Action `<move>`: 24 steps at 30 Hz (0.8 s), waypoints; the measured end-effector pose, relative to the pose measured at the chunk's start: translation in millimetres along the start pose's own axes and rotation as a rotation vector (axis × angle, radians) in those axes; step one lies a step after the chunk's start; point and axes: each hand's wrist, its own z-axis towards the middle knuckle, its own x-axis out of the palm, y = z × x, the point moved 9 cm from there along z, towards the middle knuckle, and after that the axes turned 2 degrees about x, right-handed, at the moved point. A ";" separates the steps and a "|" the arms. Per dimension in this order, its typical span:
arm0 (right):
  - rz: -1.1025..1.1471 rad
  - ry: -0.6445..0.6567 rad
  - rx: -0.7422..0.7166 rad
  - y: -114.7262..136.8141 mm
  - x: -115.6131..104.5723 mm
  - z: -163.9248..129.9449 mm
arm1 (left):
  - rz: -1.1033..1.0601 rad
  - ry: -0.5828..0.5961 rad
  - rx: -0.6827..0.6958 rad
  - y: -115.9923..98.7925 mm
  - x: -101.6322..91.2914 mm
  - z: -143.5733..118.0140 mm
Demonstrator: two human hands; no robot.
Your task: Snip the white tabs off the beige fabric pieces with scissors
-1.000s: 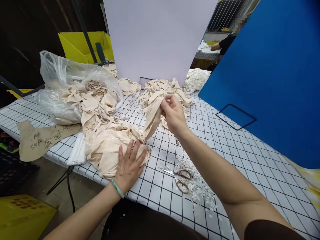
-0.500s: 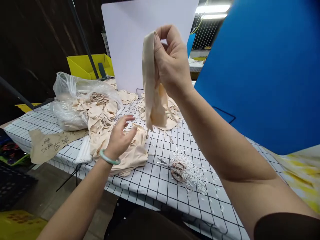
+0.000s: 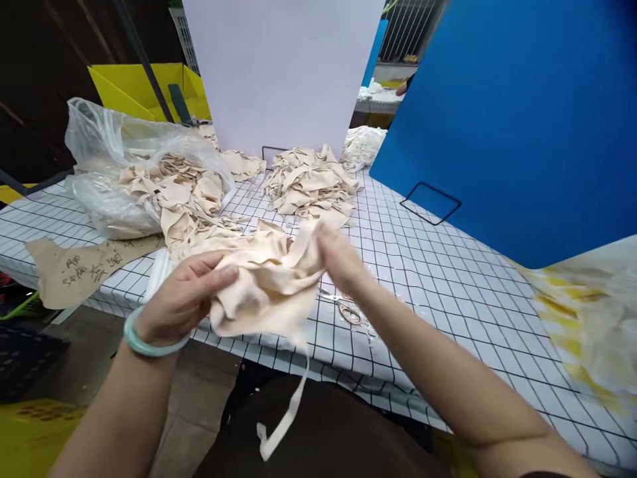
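Note:
Between my hands a beige fabric piece (image 3: 269, 292) is stretched above the table's near edge, with a narrow strip dangling from it over my lap. My left hand (image 3: 186, 292), with a pale green bangle at the wrist, pinches its left end. The right end is in my right hand (image 3: 341, 259), which is slightly blurred. Behind the cloth lies a heap of beige fabric pieces (image 3: 199, 229), partly hidden. Scissors (image 3: 350, 312) with copper-coloured handles rest just beyond my right wrist, among small white bits partly covered by my arm.
A second beige pile (image 3: 311, 182) sits at the back. A clear plastic bag (image 3: 114, 202) of pieces stands left, near a brown paper pattern (image 3: 79, 272) with handwriting. A white board (image 3: 283, 73) and a blue board (image 3: 507, 126) rise behind the checked tablecloth (image 3: 478, 305).
My right hand has come down from up high with the hanging fabric. My left hand, open before, now grips the cloth's other end. The view has tilted downward.

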 end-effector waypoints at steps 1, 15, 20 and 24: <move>-0.033 0.076 0.044 -16.4 21.8 -22.7 | -0.031 -0.027 0.000 -1.1 -3.4 -0.3; -0.477 0.016 0.219 -75.8 -30.1 -160.5 | -0.218 0.208 -0.277 78.7 96.6 41.8; -0.118 -0.016 0.200 -52.4 -6.2 -121.0 | -0.006 0.227 -0.299 86.2 111.5 33.6; 0.001 -0.050 0.239 -58.8 -5.1 -93.4 | 0.178 0.167 -0.324 94.0 98.1 18.7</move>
